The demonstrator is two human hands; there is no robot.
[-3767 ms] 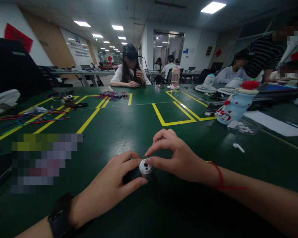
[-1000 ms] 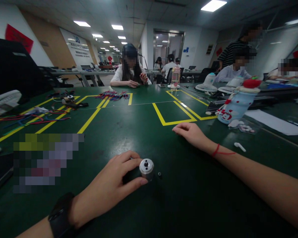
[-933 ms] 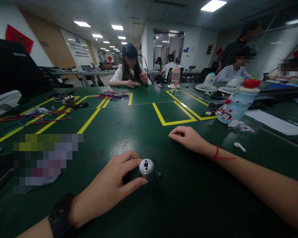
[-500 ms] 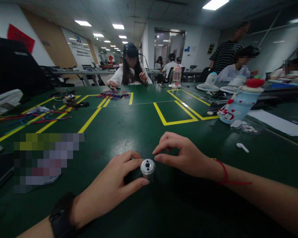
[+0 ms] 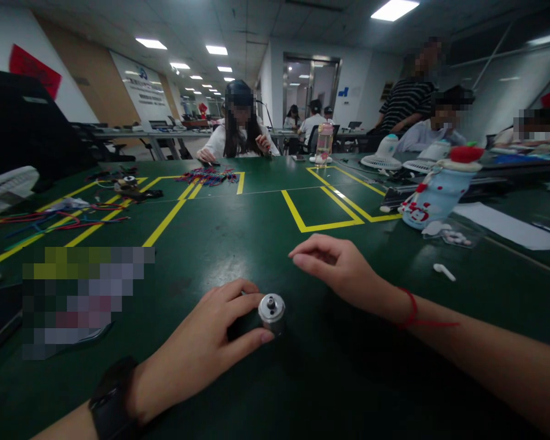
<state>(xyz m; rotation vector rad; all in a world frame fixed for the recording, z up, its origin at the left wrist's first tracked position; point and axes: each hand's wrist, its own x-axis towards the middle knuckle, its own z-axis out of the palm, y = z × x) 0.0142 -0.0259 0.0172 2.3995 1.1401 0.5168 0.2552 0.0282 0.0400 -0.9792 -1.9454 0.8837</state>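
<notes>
A small silver metal cylinder stands upright on the green table, with a round raised piece and small dark holes on its top face. My left hand grips it from the left, thumb at the near side and fingers at the far side. Up and to the right of the cylinder, my right hand hovers over the table, apart from it. Its thumb and fingertips are brought close together; whether something tiny is between them cannot be made out.
Loose coloured wires lie at the left, and a wire pile at the far side near a seated person. A blue bottle, white earbud and paper are at the right.
My right hand has moved up and slightly right, away from the cylinder, its fingertips drawn closer together. My left hand keeps its grip. The standing person at the back right has leaned left.
</notes>
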